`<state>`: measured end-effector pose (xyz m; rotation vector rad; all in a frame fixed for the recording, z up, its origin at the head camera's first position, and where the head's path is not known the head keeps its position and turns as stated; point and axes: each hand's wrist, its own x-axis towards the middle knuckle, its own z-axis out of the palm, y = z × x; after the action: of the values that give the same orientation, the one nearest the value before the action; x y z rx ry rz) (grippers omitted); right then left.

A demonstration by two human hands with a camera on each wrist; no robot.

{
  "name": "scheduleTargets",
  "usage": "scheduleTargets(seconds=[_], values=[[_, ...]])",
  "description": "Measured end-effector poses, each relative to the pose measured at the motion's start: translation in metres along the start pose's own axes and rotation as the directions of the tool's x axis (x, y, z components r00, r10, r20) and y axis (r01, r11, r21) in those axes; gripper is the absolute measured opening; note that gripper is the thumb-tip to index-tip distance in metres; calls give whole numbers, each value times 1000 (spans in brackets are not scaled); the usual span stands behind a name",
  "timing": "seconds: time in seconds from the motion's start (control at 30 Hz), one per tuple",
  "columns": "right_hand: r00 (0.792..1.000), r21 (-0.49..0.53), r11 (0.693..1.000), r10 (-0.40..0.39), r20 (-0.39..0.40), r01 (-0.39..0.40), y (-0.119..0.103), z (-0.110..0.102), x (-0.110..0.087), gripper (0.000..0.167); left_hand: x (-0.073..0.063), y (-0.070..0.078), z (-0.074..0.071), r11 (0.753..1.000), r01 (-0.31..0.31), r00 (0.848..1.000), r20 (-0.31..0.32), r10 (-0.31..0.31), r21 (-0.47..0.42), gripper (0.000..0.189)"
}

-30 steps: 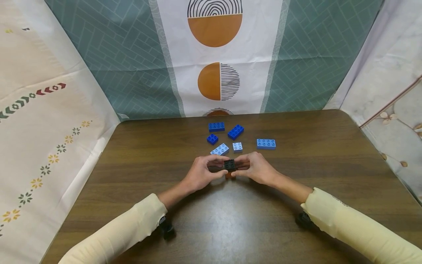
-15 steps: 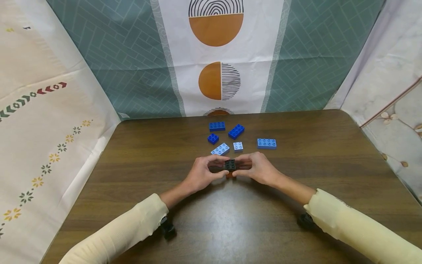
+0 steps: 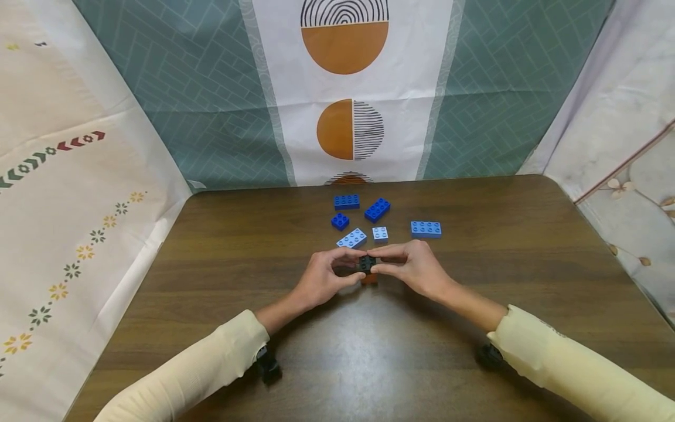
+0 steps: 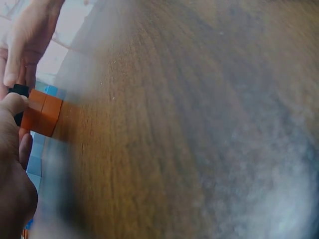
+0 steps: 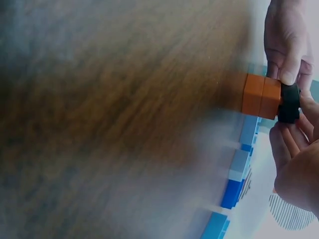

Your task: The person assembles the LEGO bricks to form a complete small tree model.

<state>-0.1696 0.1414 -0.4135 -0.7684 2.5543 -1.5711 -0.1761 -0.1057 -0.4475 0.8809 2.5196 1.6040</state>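
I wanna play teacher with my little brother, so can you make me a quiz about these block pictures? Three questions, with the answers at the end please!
1. How many loose blue plastic bricks, pale to dark, lie on the brown wood-grain table?

2. True or false: the small square black plastic brick is underneath the stacked orange plastic bricks.

3. In the head view, which brick lies farthest right?
A. The small square dark blue one
B. The rectangular medium-blue plastic brick
C. The small square pale blue one

Key:
1. Six.
2. False; the black brick is above the orange ones.
3. B.
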Motion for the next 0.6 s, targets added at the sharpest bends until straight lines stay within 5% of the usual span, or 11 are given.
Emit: scheduleTargets(seconds=[0.6], values=[[998,31,998,61,19,-61,1,1,2,30,0,-1,1,1000,7,1000,3,-7,-6,38]])
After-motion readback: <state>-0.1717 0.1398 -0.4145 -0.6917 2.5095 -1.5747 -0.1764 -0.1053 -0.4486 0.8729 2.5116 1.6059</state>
